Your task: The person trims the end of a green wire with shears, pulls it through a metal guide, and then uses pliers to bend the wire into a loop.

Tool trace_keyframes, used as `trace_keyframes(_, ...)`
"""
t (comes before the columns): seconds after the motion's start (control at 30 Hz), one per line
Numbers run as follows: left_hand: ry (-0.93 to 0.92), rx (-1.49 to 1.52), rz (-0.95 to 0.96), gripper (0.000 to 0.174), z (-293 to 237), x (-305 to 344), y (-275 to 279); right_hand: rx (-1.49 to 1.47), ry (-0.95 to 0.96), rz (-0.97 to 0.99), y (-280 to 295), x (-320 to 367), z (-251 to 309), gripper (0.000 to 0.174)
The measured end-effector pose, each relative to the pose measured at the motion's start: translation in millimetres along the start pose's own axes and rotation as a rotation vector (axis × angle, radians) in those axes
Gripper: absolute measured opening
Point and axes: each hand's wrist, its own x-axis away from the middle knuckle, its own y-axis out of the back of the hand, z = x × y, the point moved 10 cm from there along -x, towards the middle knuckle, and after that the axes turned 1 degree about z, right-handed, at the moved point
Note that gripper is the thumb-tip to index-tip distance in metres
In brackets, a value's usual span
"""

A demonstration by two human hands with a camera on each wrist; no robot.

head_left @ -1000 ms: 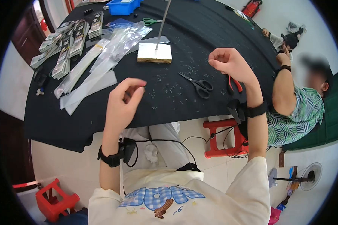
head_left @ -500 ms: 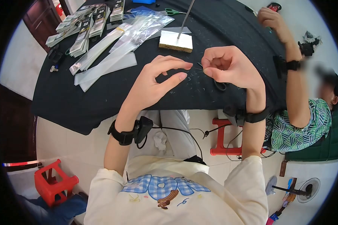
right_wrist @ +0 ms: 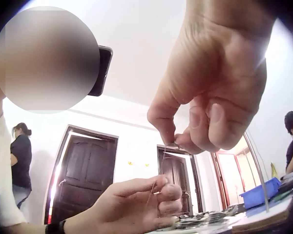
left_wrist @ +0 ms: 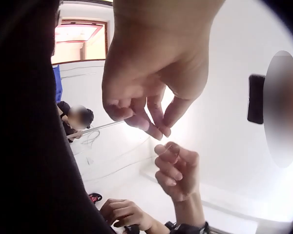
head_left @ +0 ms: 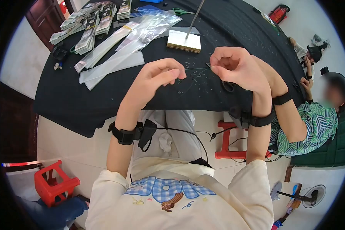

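A thin greenish line [head_left: 197,68] runs nearly taut between my hands, low above the black tablecloth. My left hand [head_left: 155,80] pinches its left end between thumb and fingers. At the other end my right hand [head_left: 241,73] pinches the line with thumb and curled forefinger, a short way from the left. The right wrist view shows a tiny dark, shiny piece [right_wrist: 173,145] at those fingertips, too small to identify. Black-handled scissors [head_left: 228,87] lie under the right hand, mostly hidden by it.
A foil-topped block [head_left: 184,41] with an upright metal rod [head_left: 195,19] stands ahead. Clear plastic sleeves [head_left: 115,65] and stacks of printed packets [head_left: 87,36] lie to the left. Green-handled scissors [head_left: 182,11] lie behind. Another person's arm [head_left: 289,119] is close on the right.
My left hand has moved right towards the right hand, and its fingers have closed on the line, now stretched between both hands. The neighbour's raised arm has come down beside my right hand.
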Motion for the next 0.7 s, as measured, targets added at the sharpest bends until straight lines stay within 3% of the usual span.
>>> trace_keyframes(0.07,-0.012,0.079,0.006,0.021,1,4,4,0.031,0.002,-0.036,5,1,-4,0.009)
trace_keyframes(0.13,-0.025,0.419,0.074,0.017,4,9,7,0.06,0.004,-0.072,11,3,-7,0.009)
trace_keyframes(0.23,0.029,0.657,0.119,0.016,8,14,7,0.072,0.003,-0.145,23,5,-8,0.008)
trace_keyframes(0.57,0.038,0.581,0.04,0.016,19,15,9,0.114,-0.014,-0.162,33,11,-4,0.008)
trace_keyframes(0.63,-0.014,0.441,-0.077,0.015,23,16,21,0.121,-0.008,-0.169,35,12,-3,0.009)
trace_keyframes(0.7,0.02,0.373,-0.076,0.015,22,18,25,0.128,-0.004,-0.176,37,14,-1,0.009)
